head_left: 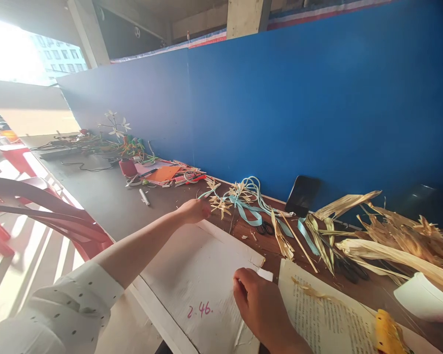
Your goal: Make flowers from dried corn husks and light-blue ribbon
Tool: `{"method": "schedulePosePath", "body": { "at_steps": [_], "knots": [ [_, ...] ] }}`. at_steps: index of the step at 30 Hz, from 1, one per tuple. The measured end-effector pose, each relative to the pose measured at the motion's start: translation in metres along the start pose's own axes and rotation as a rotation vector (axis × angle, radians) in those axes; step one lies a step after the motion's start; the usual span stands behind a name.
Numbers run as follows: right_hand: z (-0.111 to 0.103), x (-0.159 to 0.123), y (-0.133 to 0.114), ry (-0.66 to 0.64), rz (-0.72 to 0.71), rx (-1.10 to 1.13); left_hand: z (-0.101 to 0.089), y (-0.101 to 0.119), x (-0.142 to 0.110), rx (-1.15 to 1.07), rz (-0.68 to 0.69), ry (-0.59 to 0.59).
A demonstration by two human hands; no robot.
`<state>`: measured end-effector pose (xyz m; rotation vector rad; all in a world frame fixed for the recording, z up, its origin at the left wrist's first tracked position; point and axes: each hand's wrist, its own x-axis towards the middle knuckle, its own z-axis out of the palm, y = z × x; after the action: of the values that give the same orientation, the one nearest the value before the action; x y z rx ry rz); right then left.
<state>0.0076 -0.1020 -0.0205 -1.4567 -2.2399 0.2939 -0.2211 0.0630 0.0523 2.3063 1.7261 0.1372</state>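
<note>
My left hand (195, 211) reaches over the far edge of a white board (184, 260), its fingers curled closed. At its fingertips is the light blue stem of a corn husk flower spray (221, 204), whose pale flowers and blue ribbon lie on the table; the exact grip is partly hidden. My right hand (260, 307) is closed above the board's right side, thumb against the curled index finger. Whatever may be inside it does not show. Red handwriting marks the board. A printed page (317, 305) lies right of that hand.
Dried corn husks (409, 236), black scissors (350, 270), a thin stick (299, 241) and a yellow tool (389, 332) lie rightward. A phone (302, 195) leans on the blue partition (299, 108). Orange paper (164, 173) and a white marker (144, 196) lie leftward, near a pink chair (77, 221).
</note>
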Motion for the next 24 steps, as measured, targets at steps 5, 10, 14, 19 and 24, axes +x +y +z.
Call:
{"method": "schedulePosePath", "body": {
  "at_steps": [5,10,14,19,24],
  "knots": [
    [0.000,0.000,0.000,0.002,0.009,-0.004,0.023,0.038,0.015,0.005,-0.013,0.064],
    [-0.002,0.001,-0.001,-0.008,0.038,0.006,0.049,0.070,0.017,0.048,0.046,0.054],
    [-0.003,0.002,-0.002,-0.006,0.046,0.005,0.062,0.080,0.024,0.069,0.047,0.046],
    [-0.003,0.003,-0.002,-0.022,0.052,0.012,0.073,0.082,0.031,0.018,0.020,0.062],
    [-0.003,0.003,-0.002,-0.025,0.050,0.012,0.070,0.087,0.023,0.022,0.012,0.082]
  ]
}}
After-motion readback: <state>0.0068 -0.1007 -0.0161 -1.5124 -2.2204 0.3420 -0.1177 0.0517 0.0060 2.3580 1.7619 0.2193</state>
